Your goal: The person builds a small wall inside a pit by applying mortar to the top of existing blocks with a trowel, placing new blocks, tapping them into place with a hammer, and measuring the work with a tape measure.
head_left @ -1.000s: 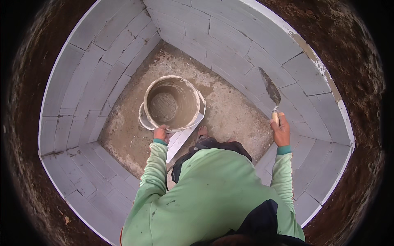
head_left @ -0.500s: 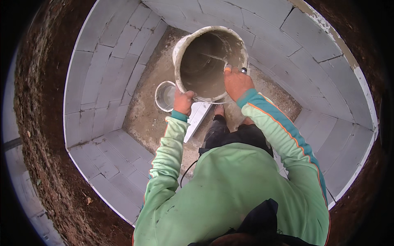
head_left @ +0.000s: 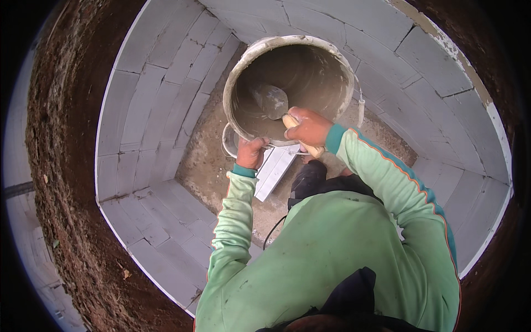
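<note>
A large mortar-smeared bucket (head_left: pixel 326 74) is tipped with its mouth toward me, its inside coated in grey mortar. My left hand (head_left: pixel 251 153) is closed on its near left rim. My right hand (head_left: pixel 311 128) is wrapped around the light wooden handle of a trowel (head_left: pixel 272 101). The trowel's grey, mortar-covered blade is inside the bucket, against the lower left of the inner wall. Over the near rim, the handle's end points back toward me. The bucket's outer bottom is hidden.
A smaller bucket (head_left: pixel 228 141) stands partly behind the large one. Near my feet a white block (head_left: pixel 274 170) lies on the rough concrete floor (head_left: pixel 202 133). Pale block walls (head_left: pixel 160 94) enclose me, with brown soil (head_left: pixel 72 182) beyond their top edges.
My right hand has drawn nearer to me and turned, bringing the trowel's handle and blade into sight. The bucket's mouth now faces me more fully and covers more of the smaller bucket.
</note>
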